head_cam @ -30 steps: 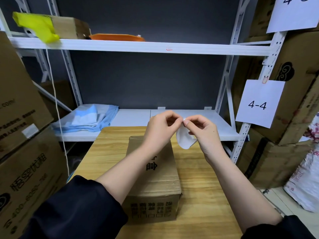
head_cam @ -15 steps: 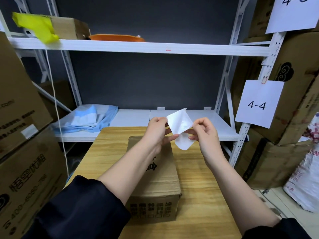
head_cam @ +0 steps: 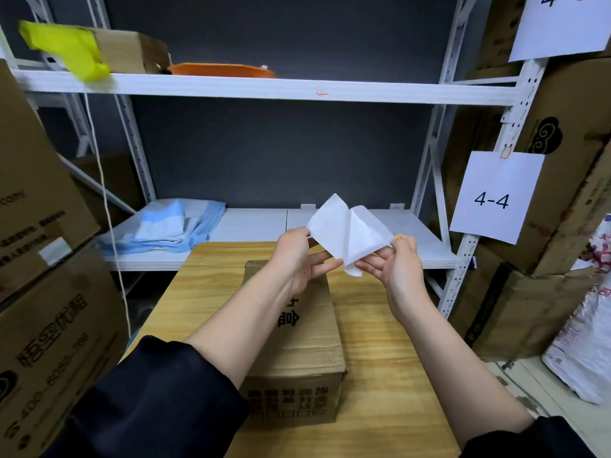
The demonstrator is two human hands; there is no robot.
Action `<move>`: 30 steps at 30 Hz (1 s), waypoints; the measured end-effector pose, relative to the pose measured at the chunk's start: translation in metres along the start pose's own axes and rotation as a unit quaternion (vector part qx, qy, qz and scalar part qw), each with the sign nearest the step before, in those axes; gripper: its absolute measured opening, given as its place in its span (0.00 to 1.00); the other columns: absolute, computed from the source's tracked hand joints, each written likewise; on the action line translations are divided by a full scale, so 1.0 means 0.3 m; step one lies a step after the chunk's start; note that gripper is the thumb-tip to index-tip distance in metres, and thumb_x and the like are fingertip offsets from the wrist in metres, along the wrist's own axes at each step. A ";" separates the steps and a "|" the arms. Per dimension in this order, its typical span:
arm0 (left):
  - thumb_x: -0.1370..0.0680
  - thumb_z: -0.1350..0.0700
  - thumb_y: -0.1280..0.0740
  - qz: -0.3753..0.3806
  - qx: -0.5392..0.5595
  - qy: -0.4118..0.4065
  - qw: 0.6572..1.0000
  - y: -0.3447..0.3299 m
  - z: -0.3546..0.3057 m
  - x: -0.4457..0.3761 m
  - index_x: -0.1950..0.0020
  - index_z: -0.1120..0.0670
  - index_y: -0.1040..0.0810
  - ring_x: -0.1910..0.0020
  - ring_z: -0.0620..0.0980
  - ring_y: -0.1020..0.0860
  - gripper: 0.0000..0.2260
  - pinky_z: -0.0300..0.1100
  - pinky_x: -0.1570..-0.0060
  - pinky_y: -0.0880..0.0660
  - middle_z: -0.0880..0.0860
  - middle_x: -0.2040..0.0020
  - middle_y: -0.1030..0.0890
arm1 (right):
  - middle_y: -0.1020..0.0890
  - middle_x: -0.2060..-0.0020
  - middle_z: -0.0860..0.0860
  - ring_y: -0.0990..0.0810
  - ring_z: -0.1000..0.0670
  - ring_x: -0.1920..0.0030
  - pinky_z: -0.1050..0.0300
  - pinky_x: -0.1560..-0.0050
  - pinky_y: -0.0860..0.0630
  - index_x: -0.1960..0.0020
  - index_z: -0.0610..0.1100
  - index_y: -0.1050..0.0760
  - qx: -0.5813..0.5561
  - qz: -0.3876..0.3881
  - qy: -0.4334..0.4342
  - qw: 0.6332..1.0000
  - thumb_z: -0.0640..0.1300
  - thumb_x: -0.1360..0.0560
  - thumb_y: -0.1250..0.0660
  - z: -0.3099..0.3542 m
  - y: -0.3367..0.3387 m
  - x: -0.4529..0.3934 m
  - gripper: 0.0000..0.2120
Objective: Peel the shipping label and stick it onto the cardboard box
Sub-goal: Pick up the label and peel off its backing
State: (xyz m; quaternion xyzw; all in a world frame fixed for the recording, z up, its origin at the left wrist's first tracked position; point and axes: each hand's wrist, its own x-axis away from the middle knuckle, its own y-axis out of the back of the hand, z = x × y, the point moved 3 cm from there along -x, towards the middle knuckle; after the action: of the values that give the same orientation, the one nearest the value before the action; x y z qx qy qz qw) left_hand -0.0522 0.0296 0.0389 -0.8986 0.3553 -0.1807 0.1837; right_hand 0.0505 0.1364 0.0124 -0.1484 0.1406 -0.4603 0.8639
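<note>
White shelving backs the worktop [head_cam: 380, 342], where above the cardboard box [head_cam: 307, 328] left hand [head_cam: 299, 256] and right hand [head_cam: 396, 262] each pinch the half-peeled shipping label [head_cam: 347, 231].

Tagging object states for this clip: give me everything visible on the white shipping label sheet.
The white shipping label sheet looks like thin, glossy paper, blank on the sides shown. It is partly split into two layers that spread in a V and still join at the lower corner. The left hand pinches the left layer's edge, the right hand the right layer's. It is held in the air above the far end of the brown cardboard box, not touching it. No print is readable.
</note>
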 end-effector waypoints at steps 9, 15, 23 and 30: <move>0.19 0.61 0.50 -0.020 0.017 -0.002 1.000 0.014 -0.005 -0.010 0.53 0.58 0.29 0.60 0.62 0.18 0.11 0.51 0.61 0.18 0.59 0.50 0.21 | 0.18 0.49 0.37 0.15 0.42 0.60 0.55 0.64 0.19 0.35 0.36 0.36 -0.062 -0.027 -0.046 0.997 0.43 0.21 0.53 -0.019 0.033 -0.020 0.19; 0.20 0.62 0.51 -0.025 0.024 -0.004 0.999 0.026 0.000 -0.031 0.46 0.61 0.29 0.63 0.61 0.17 0.12 0.50 0.64 0.17 0.63 0.44 0.21 | 0.18 0.50 0.38 0.14 0.44 0.65 0.57 0.69 0.20 0.31 0.36 0.37 -0.114 -0.048 -0.062 0.990 0.43 0.21 0.52 -0.028 0.057 -0.032 0.21; 0.19 0.62 0.51 -0.050 0.033 -0.021 0.998 0.047 -0.006 -0.046 0.42 0.62 0.29 0.67 0.58 0.16 0.14 0.47 0.66 0.17 0.64 0.41 0.21 | 0.20 0.57 0.41 0.19 0.44 0.65 0.61 0.73 0.21 0.51 0.41 0.30 -0.169 -0.105 -0.085 0.976 0.41 0.22 0.52 -0.021 0.114 -0.021 0.12; 0.21 0.61 0.51 -0.072 0.031 -0.037 0.996 0.066 0.000 -0.067 0.35 0.60 0.33 0.64 0.58 0.15 0.17 0.47 0.64 0.17 0.62 0.38 0.22 | 0.20 0.56 0.43 0.18 0.44 0.60 0.59 0.70 0.19 0.53 0.43 0.30 -0.235 -0.134 -0.080 0.959 0.39 0.22 0.50 -0.013 0.163 -0.033 0.11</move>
State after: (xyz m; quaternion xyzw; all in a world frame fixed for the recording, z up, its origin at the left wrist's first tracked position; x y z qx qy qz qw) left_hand -0.0772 0.0304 0.0260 -0.9219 0.2765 -0.1705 0.2111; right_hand 0.0806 0.1702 -0.0090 -0.4009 0.1544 -0.5128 0.7433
